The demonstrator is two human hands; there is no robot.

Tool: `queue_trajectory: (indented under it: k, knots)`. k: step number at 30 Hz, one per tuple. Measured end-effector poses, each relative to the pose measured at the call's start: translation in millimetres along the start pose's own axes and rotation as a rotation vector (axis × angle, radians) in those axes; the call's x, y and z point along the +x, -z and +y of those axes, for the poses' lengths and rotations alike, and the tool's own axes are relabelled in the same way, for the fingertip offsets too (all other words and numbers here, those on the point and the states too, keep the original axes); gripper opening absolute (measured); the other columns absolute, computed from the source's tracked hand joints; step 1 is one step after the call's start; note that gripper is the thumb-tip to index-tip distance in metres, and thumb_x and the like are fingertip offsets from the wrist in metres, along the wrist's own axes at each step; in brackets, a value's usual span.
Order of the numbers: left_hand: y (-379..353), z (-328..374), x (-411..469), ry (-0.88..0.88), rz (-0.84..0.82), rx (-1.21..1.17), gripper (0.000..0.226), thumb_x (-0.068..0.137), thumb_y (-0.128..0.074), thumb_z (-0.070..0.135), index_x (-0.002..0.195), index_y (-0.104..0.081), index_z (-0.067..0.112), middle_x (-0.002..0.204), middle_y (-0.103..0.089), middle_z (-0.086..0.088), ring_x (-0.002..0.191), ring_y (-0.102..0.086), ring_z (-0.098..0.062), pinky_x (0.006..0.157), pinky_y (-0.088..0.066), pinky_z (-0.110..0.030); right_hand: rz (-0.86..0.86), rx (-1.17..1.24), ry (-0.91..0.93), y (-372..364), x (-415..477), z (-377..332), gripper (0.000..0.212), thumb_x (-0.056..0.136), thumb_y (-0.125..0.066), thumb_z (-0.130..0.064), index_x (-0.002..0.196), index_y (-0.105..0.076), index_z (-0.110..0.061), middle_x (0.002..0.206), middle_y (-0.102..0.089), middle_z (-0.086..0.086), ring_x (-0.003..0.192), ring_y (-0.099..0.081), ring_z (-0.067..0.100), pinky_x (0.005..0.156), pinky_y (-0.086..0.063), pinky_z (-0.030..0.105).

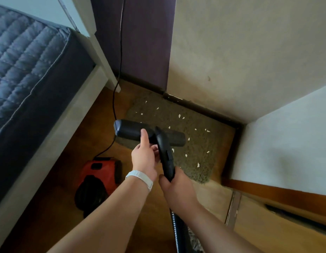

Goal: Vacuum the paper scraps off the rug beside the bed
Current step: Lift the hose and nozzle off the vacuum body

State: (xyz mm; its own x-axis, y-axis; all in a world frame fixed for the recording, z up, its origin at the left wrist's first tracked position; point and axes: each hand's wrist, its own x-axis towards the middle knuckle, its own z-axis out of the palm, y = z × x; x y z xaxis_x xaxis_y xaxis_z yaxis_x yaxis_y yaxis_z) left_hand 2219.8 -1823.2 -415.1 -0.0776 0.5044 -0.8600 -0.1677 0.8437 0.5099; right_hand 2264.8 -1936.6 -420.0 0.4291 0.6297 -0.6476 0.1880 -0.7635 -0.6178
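Hands on vacuum wand, scraps ahead on rug

Right hand [174, 187] curls its fingers fully around the black wand [167, 156]. Left hand [144, 157] sits beside it, index finger straight and the rest bent against the wand; I cannot tell whether they grip it. Left of both hands sits the red vacuum body [101, 172]. At the fingertip, the nozzle head [129, 130] rests on the rug [198, 141]. Beyond the fingers lie white paper scraps [179, 116].

Both forearms bare, reaching forward and down, converging at centre. Right hand [175, 189] is wrapped round the near end of the wand [165, 154], back of hand up. Left hand [144, 157] sits just ahead and left of it, white band [140, 177] on wrist. One digit points straight forward, the rest curl against the wand; grip or mere contact, can't tell.
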Motion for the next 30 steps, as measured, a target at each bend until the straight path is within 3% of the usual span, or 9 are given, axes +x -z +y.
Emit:
queue_trajectory:
  k: [5, 8, 11, 15, 18, 21, 26, 30]
  knots:
    - [-49, -24, -14, -0.012, -0.1, -0.042, 0.053, 0.092, -0.053, 0.065, 0.11, -0.067, 0.017, 0.104, -0.077, -0.008, 0.1, -0.073, -0.026, 0.092, -0.057, -0.042, 0.001, 0.179, -0.009, 46, 13, 19, 0.021, 0.081, -0.064, -0.042, 0.085, -0.056, -0.024, 0.072, -0.069, 0.002, 0.065, -0.067, 0.018, 0.059, -0.054, 0.038]
    - [-61, -33, -17, 0.013, -0.198, -0.033, 0.063, 0.093, -0.047, 0.066, 0.119, -0.066, 0.012, 0.107, -0.078, -0.007, 0.104, -0.072, -0.025, 0.086, -0.057, -0.038, -0.003, 0.244, 0.004, 60, 16, 28, 0.019, 0.081, -0.066, -0.04, 0.086, -0.057, -0.024, 0.072, -0.067, 0.002, 0.064, -0.067, 0.019, 0.058, -0.054, 0.036]
    - [-63, -36, -15, 0.048, -0.24, -0.01, 0.068, 0.092, -0.045, 0.068, 0.121, -0.068, 0.01, 0.11, -0.077, -0.008, 0.108, -0.071, -0.026, 0.094, -0.055, -0.04, -0.003, 0.239, 0.024, 64, 17, 30, 0.019, 0.083, -0.065, -0.041, 0.088, -0.057, -0.025, 0.074, -0.068, 0.002, 0.064, -0.067, 0.016, 0.056, -0.053, 0.031]
    - [-44, -37, -20, 0.044, -0.328, 0.192, 0.051, 0.092, -0.053, 0.064, 0.119, -0.068, 0.024, 0.113, -0.076, -0.002, 0.108, -0.07, -0.021, 0.099, -0.053, -0.04, 0.01, 0.228, -0.001, 55, 20, 29, 0.019, 0.088, -0.066, -0.043, 0.091, -0.059, -0.026, 0.076, -0.069, -0.001, 0.063, -0.066, 0.009, 0.054, -0.051, 0.022]
    - [-10, -42, -26, -0.243, -0.267, 0.513, 0.038, 0.095, -0.06, 0.047, 0.126, -0.062, 0.026, 0.119, -0.071, 0.005, 0.11, -0.066, -0.011, 0.096, -0.054, -0.03, 0.04, 0.148, -0.025, 45, 27, 28, 0.018, 0.089, -0.063, -0.046, 0.095, -0.058, -0.03, 0.081, -0.067, -0.006, 0.075, -0.066, 0.01, 0.071, -0.056, 0.032]
    - [40, -39, -19, -0.474, -0.217, 0.864, 0.037, 0.092, -0.067, 0.039, 0.127, -0.06, 0.028, 0.116, -0.064, 0.016, 0.109, -0.061, -0.002, 0.092, -0.051, -0.021, 0.06, 0.089, -0.043, 37, 38, 25, 0.015, 0.09, -0.064, -0.037, 0.095, -0.056, -0.024, 0.084, -0.064, -0.004, 0.08, -0.065, 0.017, 0.071, -0.05, 0.034]
    - [127, -29, 12, -0.567, -0.112, 1.104, 0.043, 0.088, -0.071, 0.04, 0.128, -0.06, 0.028, 0.115, -0.058, 0.017, 0.108, -0.058, -0.002, 0.096, -0.052, -0.028, 0.084, -0.043, -0.055, 1, 50, 17, 0.017, 0.089, -0.063, -0.04, 0.091, -0.055, -0.025, 0.081, -0.064, -0.002, 0.072, -0.063, 0.016, 0.065, -0.05, 0.033]
    - [198, -31, 45, -0.534, 0.035, 1.163, 0.043, 0.089, -0.071, 0.042, 0.126, -0.061, 0.024, 0.112, -0.058, 0.012, 0.103, -0.056, -0.006, 0.087, -0.047, -0.023, 0.067, -0.092, -0.026, -49, 59, 7, 0.017, 0.088, -0.063, -0.041, 0.087, -0.055, -0.026, 0.082, -0.068, 0.001, 0.071, -0.067, 0.02, 0.07, -0.059, 0.042]
